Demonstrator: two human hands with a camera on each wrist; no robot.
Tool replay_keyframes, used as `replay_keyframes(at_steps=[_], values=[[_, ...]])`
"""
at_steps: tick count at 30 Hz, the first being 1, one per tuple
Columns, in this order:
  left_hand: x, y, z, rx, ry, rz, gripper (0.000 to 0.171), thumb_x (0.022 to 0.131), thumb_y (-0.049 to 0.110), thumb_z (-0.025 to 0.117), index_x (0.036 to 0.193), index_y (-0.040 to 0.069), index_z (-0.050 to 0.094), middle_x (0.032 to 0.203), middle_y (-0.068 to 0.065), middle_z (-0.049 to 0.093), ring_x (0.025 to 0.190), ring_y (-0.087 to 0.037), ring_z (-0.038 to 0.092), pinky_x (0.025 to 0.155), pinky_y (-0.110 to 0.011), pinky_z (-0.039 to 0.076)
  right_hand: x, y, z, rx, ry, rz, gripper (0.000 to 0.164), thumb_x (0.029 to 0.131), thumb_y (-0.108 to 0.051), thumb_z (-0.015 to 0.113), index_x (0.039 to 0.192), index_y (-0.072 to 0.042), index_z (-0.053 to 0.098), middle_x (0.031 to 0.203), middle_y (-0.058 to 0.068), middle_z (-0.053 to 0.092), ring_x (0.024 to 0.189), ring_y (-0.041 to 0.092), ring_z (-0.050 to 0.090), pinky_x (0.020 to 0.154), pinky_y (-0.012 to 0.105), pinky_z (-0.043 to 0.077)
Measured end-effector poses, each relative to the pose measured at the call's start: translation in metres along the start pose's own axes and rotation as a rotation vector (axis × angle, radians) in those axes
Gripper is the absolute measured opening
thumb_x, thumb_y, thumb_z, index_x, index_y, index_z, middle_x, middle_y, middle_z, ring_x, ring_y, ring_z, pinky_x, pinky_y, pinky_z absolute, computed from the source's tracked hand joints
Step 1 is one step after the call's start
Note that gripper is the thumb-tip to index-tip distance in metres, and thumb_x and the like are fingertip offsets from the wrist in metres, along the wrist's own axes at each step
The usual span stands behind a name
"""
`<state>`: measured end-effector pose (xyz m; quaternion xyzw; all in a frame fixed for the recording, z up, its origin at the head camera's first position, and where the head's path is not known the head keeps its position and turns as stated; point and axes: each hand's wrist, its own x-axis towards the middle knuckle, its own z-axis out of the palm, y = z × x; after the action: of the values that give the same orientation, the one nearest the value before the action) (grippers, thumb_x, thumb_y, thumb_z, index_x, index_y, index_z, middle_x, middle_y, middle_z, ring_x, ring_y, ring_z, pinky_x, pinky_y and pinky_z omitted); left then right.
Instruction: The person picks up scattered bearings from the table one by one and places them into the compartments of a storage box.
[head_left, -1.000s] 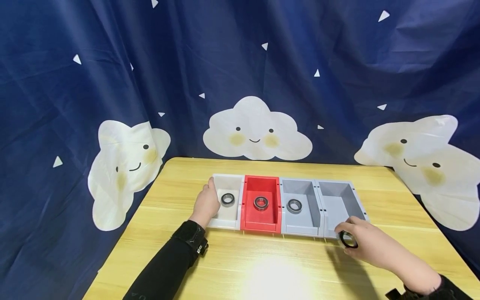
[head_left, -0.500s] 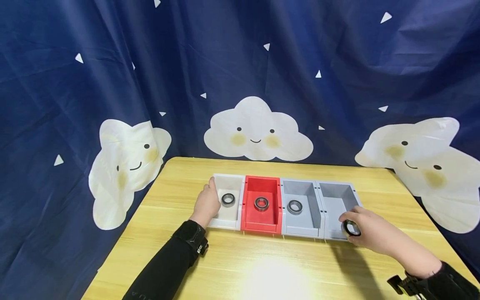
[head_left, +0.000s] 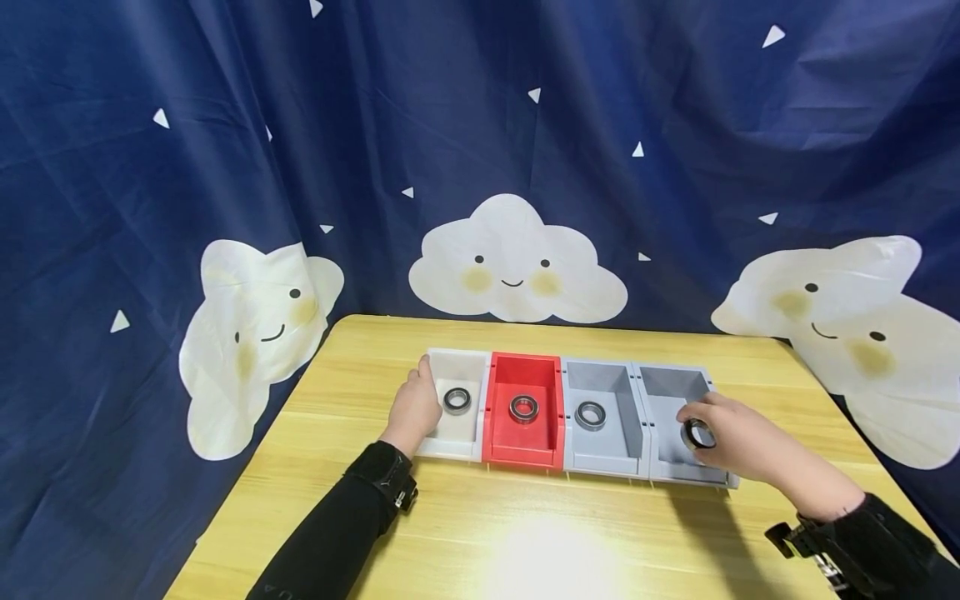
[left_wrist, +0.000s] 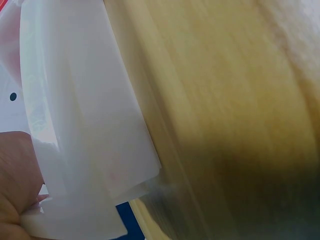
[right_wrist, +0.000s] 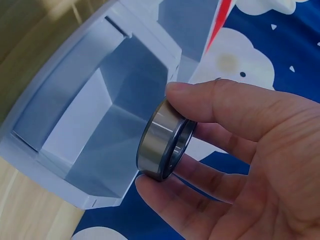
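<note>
In the head view my left hand (head_left: 414, 410) grips the left wall of a white bin (head_left: 448, 447); the left wrist view shows that wall (left_wrist: 95, 115) close up, fingers partly hidden. My right hand (head_left: 738, 440) pinches a ball bearing between thumb and fingertips, above the rightmost grey bin (head_left: 663, 400). From the right wrist, the bearing (right_wrist: 159, 135) is tilted on edge, its steel outer side showing. One bearing (head_left: 457, 401) lies flat in the white bin, one (head_left: 523, 408) in the red bin (head_left: 522, 454), and one (head_left: 590, 415) in the left grey bin (head_left: 603, 462).
The bins stand side by side in a row on a wooden table (head_left: 420, 533). Behind the table hangs a dark blue curtain (head_left: 360, 167) with white cloud and star figures. Raised walls separate the bins.
My right hand has carried the bearing from the front edge of the rightmost grey bin to over its inside. The left hand and the other bearings have stayed in place.
</note>
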<state>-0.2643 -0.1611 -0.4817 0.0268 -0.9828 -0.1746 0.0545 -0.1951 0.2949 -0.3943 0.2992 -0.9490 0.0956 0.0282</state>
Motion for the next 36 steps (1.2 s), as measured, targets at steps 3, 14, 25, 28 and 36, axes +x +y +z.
replay_keyframes(at_steps=[3, 14, 25, 28, 36], values=[[0.000, 0.000, 0.001, -0.003, 0.002, 0.001, 0.084, 0.083, -0.002, 0.065, 0.154, -0.004, 0.020, 0.114, -0.027, 0.056, 0.083, -0.035, 0.062, 0.074, -0.045, 0.054, 0.004, 0.004, 0.001, -0.001, -0.004, 0.004, 0.033, 0.070, -0.006, 0.085, 0.101, -0.006, 0.071, 0.092, 0.004, 0.059, 0.077, 0.016, 0.052, 0.064, 0.033, 0.047], [0.001, -0.001, 0.001, -0.004, 0.004, 0.006, 0.085, 0.083, -0.001, 0.067, 0.154, -0.004, 0.021, 0.114, -0.027, 0.057, 0.084, -0.034, 0.062, 0.075, -0.045, 0.054, 0.019, 0.012, 0.006, 0.011, -0.092, 0.055, 0.036, 0.074, -0.009, 0.084, 0.107, -0.002, 0.070, 0.096, 0.010, 0.060, 0.079, 0.020, 0.053, 0.067, 0.037, 0.046], [0.001, -0.001, 0.001, -0.007, 0.006, 0.003, 0.083, 0.083, -0.002, 0.066, 0.153, -0.003, 0.021, 0.113, -0.026, 0.057, 0.084, -0.034, 0.062, 0.074, -0.044, 0.054, 0.034, 0.023, 0.021, 0.045, -0.145, 0.113, 0.037, 0.075, -0.006, 0.082, 0.109, -0.001, 0.070, 0.100, 0.015, 0.061, 0.086, 0.030, 0.058, 0.073, 0.044, 0.049], [0.000, 0.000, 0.001, 0.001, 0.012, 0.009, 0.082, 0.083, -0.002, 0.066, 0.153, -0.004, 0.022, 0.111, -0.026, 0.057, 0.082, -0.034, 0.062, 0.073, -0.045, 0.054, 0.037, 0.028, 0.028, 0.043, -0.140, 0.118, 0.037, 0.072, -0.006, 0.083, 0.106, -0.002, 0.070, 0.096, 0.013, 0.060, 0.083, 0.027, 0.055, 0.072, 0.044, 0.048], [-0.001, 0.000, -0.002, 0.005, 0.011, 0.008, 0.084, 0.082, -0.002, 0.066, 0.153, -0.004, 0.022, 0.111, -0.027, 0.057, 0.082, -0.035, 0.063, 0.073, -0.045, 0.054, 0.044, 0.035, 0.048, 0.014, -0.073, 0.067, 0.031, 0.070, -0.008, 0.083, 0.097, -0.004, 0.070, 0.088, 0.008, 0.061, 0.082, 0.026, 0.057, 0.074, 0.046, 0.051]])
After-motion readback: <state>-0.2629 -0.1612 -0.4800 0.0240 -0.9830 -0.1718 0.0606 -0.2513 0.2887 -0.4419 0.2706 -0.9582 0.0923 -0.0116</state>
